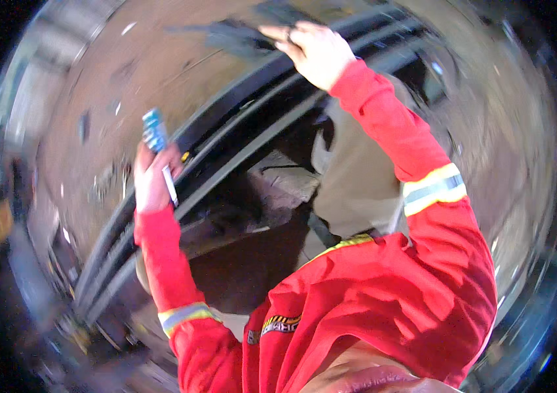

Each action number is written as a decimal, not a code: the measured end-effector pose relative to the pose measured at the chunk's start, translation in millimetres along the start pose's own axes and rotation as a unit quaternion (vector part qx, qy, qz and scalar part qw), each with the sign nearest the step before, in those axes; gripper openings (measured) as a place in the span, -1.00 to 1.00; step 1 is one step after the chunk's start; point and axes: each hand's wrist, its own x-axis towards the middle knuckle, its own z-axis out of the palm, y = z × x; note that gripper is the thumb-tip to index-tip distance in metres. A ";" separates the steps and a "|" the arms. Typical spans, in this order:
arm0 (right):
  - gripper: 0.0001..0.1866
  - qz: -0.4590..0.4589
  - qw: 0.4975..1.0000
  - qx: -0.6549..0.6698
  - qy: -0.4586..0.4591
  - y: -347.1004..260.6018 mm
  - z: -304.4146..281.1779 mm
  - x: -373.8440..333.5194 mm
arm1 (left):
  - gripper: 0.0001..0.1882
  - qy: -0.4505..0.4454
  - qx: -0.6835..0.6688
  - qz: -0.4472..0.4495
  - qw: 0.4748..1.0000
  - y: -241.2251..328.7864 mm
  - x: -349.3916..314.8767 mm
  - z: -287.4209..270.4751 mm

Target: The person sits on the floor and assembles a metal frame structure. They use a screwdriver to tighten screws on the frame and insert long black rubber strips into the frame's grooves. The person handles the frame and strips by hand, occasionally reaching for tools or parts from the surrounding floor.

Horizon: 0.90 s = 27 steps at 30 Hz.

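My left hand (154,173) is closed around a small blue-and-white object (154,130), which sticks up past the fingers. A slim white stick-like piece (170,187) shows below the same hand; blur hides whether the two are one thing. Farther up and to the right, my right hand (318,56) reaches over the far side of the table edge, its fingers drawn together. At its fingertips lies a dark, smeared object (236,38), whose kind I cannot make out. Both hands are over or beside the brown tabletop (173,72).
Long dark parallel rails (252,118) run along the table's near edge, between me and the top. Small scattered pieces (103,180) lie on the left of the tabletop. Beneath the rails is a dark space with a pale block-like shape (285,183). Motion smears the surroundings.
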 end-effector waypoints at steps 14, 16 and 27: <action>-0.49 0.603 0.763 -0.226 -0.059 244.2 -178.4 -347.6 | -0.82 -0.250 0.363 0.100 0.892 -65.0 65.9 218.2; -0.46 0.612 0.758 -0.207 -0.090 284.2 -170.5 -382.9 | -0.79 -0.272 0.305 0.160 0.899 -45.5 75.8 297.7; -0.37 0.600 0.764 -0.206 -0.116 339.8 -146.1 -397.7 | -0.56 -0.361 0.534 0.109 0.756 -175.3 179.1 545.0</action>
